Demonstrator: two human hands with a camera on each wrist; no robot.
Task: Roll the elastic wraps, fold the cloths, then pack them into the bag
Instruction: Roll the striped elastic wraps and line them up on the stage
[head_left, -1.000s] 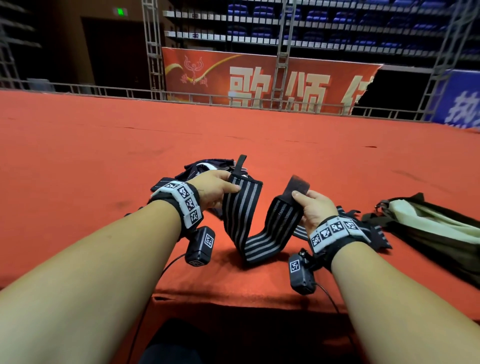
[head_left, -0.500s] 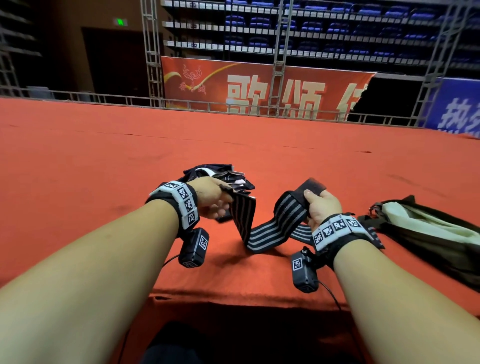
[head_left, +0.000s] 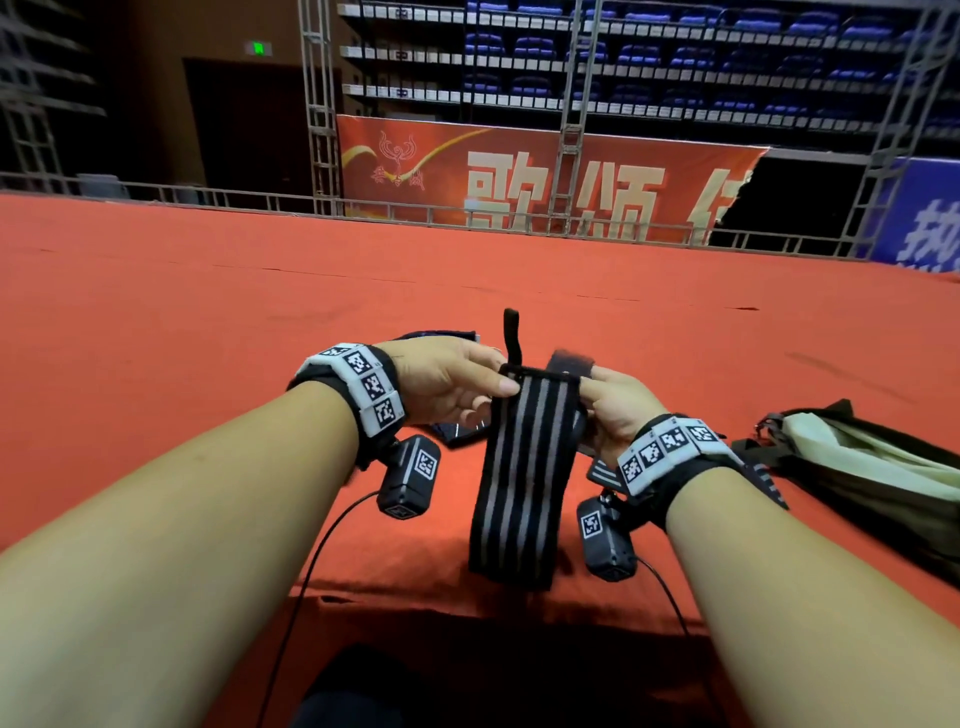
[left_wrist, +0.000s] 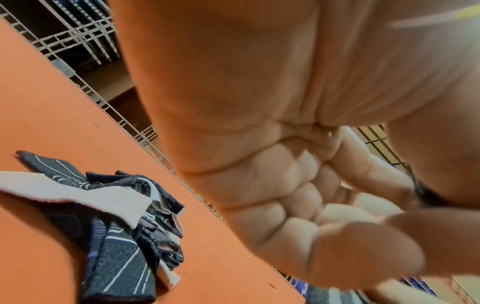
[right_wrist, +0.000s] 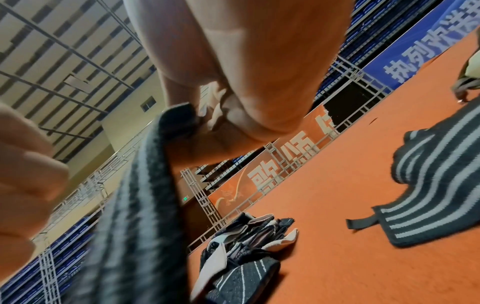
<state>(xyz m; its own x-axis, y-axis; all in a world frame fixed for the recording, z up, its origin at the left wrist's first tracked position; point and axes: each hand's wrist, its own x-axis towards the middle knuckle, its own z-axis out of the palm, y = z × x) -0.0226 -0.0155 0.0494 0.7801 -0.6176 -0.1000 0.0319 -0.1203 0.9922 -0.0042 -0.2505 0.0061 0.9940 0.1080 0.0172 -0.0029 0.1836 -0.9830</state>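
A black elastic wrap (head_left: 524, 467) with grey stripes hangs doubled over between my hands, above the red table's near edge. My left hand (head_left: 488, 395) pinches its top edge on the left, thumb on the front. My right hand (head_left: 592, 389) grips the top on the right, with the dark end patch sticking up behind. A thin black loop (head_left: 511, 332) stands up from the top. In the right wrist view the wrap (right_wrist: 135, 205) runs blurred past my fingers. A second striped wrap (right_wrist: 436, 185) lies flat on the table. Dark cloths (left_wrist: 116, 216) lie in a loose pile.
An olive bag (head_left: 857, 467) with a pale lining lies open-mouthed at the right on the red table (head_left: 208, 312). The cloth pile (right_wrist: 246, 246) sits behind my left hand. A metal railing (head_left: 363, 205) and banner close off the far side.
My hands have risen and come together, bringing the wrap's two ends side by side. The wrap, earlier a sagging U between them, now hangs folded double.
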